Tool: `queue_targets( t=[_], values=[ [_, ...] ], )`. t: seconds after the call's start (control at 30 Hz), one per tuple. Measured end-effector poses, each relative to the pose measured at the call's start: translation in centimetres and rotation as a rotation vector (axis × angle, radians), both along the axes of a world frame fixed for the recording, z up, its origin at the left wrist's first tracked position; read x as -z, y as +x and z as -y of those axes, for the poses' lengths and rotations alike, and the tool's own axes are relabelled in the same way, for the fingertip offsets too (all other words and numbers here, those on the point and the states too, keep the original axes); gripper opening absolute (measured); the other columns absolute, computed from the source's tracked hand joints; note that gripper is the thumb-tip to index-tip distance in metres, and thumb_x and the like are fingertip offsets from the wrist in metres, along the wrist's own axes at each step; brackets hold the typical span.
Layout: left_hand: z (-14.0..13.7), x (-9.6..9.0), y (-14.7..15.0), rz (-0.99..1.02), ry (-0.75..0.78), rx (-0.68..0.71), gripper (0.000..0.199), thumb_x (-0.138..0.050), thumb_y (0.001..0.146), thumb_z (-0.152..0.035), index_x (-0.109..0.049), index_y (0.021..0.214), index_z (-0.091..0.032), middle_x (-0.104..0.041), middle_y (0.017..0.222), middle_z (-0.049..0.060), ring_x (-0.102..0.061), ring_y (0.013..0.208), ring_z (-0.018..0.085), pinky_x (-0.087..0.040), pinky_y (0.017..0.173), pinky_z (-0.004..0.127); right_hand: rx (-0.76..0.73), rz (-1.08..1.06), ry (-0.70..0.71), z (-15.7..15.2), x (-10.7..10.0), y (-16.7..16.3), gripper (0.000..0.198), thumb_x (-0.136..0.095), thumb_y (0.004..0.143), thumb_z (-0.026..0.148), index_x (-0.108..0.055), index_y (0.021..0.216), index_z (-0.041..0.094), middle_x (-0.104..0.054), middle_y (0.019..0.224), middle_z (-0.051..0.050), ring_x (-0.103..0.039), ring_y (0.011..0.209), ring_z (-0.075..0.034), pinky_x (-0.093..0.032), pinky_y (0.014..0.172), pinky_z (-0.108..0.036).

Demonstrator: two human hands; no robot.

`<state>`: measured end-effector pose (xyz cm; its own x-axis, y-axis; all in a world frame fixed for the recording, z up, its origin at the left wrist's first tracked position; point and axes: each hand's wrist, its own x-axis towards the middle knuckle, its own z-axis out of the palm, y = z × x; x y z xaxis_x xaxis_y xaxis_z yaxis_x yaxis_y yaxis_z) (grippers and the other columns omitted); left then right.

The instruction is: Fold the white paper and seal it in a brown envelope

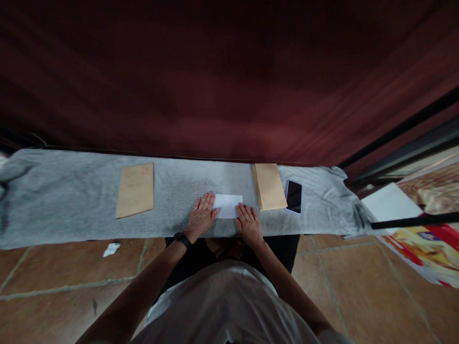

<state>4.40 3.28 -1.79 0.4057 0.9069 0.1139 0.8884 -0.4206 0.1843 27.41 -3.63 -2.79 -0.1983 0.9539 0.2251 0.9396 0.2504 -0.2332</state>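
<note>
A small white sheet of paper (pixel 228 205) lies flat on the grey cloth in front of me. My left hand (pixel 202 213) rests open on its left edge, fingers stretched out. On the paper's right edge, my right hand (pixel 248 222) also lies flat and open. Further left is a single brown envelope (pixel 135 191) with a reddish mark in its upper right corner. A stack of brown envelopes (pixel 271 186) sits to the right of my right hand. Whether the white paper is folded I cannot tell.
A dark-screened phone (pixel 294 196) lies right of the envelope stack. The grey cloth (pixel 71 191) covers a long narrow surface, backed by a dark red curtain-like sheet (pixel 222 105). A colourful box (pixel 426 248) stands at the far right, and a white scrap (pixel 111 249) is on the tiled floor.
</note>
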Motion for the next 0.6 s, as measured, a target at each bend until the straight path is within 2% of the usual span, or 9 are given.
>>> queue_targets(
  t=[0.33,0.6],
  values=[
    [0.3,-0.2,0.3,0.007,0.003,-0.002,0.061,-0.032,0.104,-0.04,-0.036,0.157,-0.01,-0.037,0.162,0.015,-0.027,0.154,0.028,-0.02,0.126,0.051,0.001,0.001,-0.016,0.6,0.0,0.0,0.049,-0.042,0.107,0.028,-0.042,0.155,0.015,-0.043,0.159,-0.01,-0.041,0.145,-0.028,-0.023,0.124,-0.049],
    [2.7,-0.6,1.3,0.02,0.018,0.275,0.056,-0.039,0.104,-0.046,-0.043,0.155,-0.021,-0.038,0.164,0.009,-0.027,0.154,0.026,-0.019,0.127,0.049,-0.01,-0.001,0.014,0.6,0.3,0.0,0.05,-0.04,0.108,0.029,-0.042,0.155,0.014,-0.043,0.158,-0.011,-0.041,0.145,-0.029,-0.025,0.123,-0.051]
  ],
)
